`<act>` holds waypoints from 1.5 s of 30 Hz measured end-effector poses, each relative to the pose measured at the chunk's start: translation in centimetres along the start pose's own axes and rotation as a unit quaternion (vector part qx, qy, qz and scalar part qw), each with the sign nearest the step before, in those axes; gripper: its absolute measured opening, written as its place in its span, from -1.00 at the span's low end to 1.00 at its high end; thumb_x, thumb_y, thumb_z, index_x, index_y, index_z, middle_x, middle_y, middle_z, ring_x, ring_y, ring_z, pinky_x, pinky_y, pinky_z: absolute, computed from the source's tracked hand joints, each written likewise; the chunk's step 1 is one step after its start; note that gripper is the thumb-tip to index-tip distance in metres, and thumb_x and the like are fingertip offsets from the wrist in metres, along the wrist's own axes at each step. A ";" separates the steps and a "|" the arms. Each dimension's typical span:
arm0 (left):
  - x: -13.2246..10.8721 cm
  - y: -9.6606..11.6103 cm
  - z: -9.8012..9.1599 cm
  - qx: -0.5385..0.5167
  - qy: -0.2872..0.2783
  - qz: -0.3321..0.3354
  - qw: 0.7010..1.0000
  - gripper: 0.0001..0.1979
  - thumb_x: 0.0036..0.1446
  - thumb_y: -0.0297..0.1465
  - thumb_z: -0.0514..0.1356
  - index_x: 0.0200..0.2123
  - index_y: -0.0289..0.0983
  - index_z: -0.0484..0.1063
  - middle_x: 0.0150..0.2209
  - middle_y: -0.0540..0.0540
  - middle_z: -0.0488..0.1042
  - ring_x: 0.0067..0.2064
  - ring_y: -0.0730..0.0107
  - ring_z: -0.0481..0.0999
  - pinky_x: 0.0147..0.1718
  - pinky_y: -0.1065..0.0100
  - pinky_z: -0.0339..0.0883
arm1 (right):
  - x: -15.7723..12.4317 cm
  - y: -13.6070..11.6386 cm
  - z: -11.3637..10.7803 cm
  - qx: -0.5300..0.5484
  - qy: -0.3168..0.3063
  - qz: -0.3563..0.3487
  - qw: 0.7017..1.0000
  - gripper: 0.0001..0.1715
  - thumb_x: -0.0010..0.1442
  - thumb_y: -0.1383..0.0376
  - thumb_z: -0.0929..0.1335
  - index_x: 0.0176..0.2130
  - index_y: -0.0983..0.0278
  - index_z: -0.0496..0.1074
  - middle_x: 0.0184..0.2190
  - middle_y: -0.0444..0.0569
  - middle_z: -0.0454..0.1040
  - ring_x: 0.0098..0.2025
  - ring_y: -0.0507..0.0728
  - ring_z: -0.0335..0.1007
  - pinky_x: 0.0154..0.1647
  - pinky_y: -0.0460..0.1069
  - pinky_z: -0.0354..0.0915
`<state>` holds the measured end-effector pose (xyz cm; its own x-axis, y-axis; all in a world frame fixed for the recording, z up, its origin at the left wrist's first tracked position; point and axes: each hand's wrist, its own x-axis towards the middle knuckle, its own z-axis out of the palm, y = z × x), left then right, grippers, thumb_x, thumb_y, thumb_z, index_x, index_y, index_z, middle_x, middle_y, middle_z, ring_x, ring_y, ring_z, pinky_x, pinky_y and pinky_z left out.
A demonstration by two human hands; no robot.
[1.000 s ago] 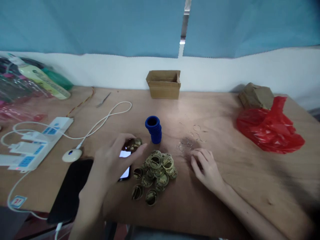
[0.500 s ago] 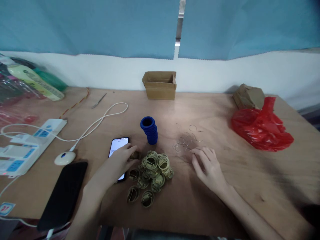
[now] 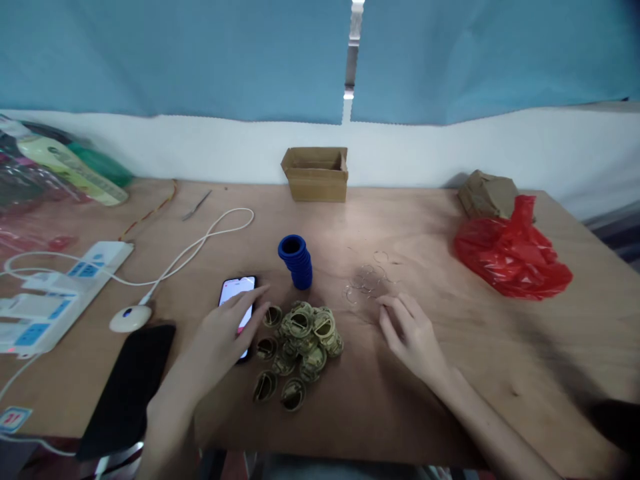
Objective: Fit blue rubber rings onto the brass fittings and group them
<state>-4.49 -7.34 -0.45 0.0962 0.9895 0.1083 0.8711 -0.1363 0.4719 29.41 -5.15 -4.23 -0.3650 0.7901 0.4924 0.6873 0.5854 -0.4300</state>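
Near left edge of the tabletop [image 3: 425, 413]: a dark slab of a device [image 3: 127, 387], screen off, partly over the edge. Just beyond it the left hand [image 3: 220, 333] lies open, fingers stretched flat, holding nothing; its fingertips cover the lit phone [image 3: 234, 290], which sits left of centre. The right hand [image 3: 407, 333] is well apart from it, right of centre, fingers loosely bent and down on the wood, nothing seen in its grip. Between the hands is a heap of brass-coloured caps [image 3: 300, 340], touching the phone's right side. Judgement: the screen wants one light fingertip with the palm lifted, since the heel of that hand hangs just beside the caps and a drag would scatter them (they are piled loose, some on edge). The right hand does well to rest flat, short of the thin wire rings [image 3: 367, 280] just past its fingertips; they look easy to flick. Farther in stands a blue stack of rings [image 3: 296, 260], upright. Left edge: white puck [image 3: 130, 318], cable [image 3: 200, 243], power strip [image 3: 65, 287]. Far edge, middle: open cardboard box [image 3: 315, 173]. Far right corner: red bag [image 3: 510, 257].
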 end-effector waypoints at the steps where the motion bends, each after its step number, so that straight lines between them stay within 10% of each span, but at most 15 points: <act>1: -0.9 0.7 -0.1 -0.007 0.050 0.000 0.999 -0.63 0.37 -0.17 0.07 0.11 -0.17 0.46 0.02 -0.13 0.62 0.01 0.10 0.63 -0.10 0.20 0.51 | -0.1 -0.2 0.1 0.005 -0.007 -0.001 1.000 -0.82 0.38 0.46 0.25 -0.07 0.24 0.33 -0.22 0.04 0.47 -0.18 0.20 0.42 -0.12 0.10 0.37; 9: -8.0 4.3 6.5 -0.048 0.297 0.053 0.952 -0.79 0.28 -0.57 0.17 -0.08 -0.24 0.50 -0.24 -0.08 0.63 -0.24 0.35 0.64 -0.15 0.36 0.52 | -0.9 -1.2 2.0 0.030 -0.072 -0.022 0.997 -0.83 0.39 0.45 0.22 -0.09 0.26 0.35 -0.25 0.04 0.47 -0.20 0.20 0.44 -0.15 0.09 0.43; 15: -9.0 4.0 9.6 -0.038 0.279 0.071 0.957 -0.79 0.26 -0.57 0.22 -0.07 -0.24 0.47 -0.25 -0.11 0.57 -0.23 0.34 0.61 -0.17 0.33 0.52 | -1.2 -1.2 2.9 0.035 -0.124 -0.010 0.992 -0.83 0.40 0.42 0.20 -0.14 0.25 0.35 -0.29 0.01 0.47 -0.26 0.18 0.47 -0.22 0.06 0.45; 45: -7.6 3.8 8.8 -0.056 0.238 0.097 0.965 -0.81 0.25 -0.61 0.21 -0.16 -0.21 0.47 -0.28 -0.09 0.53 -0.25 0.29 0.54 -0.20 0.25 0.49 | -1.5 -1.0 3.7 0.043 -0.142 -0.012 0.989 -0.83 0.39 0.42 0.22 -0.10 0.24 0.36 -0.27 0.01 0.50 -0.24 0.18 0.49 -0.21 0.06 0.44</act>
<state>2.34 -14.90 -7.22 -0.0020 0.8139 0.5810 0.7992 -0.3479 0.4902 26.96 -6.29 -7.37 -0.5495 0.7884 0.2766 0.6255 0.6077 -0.4893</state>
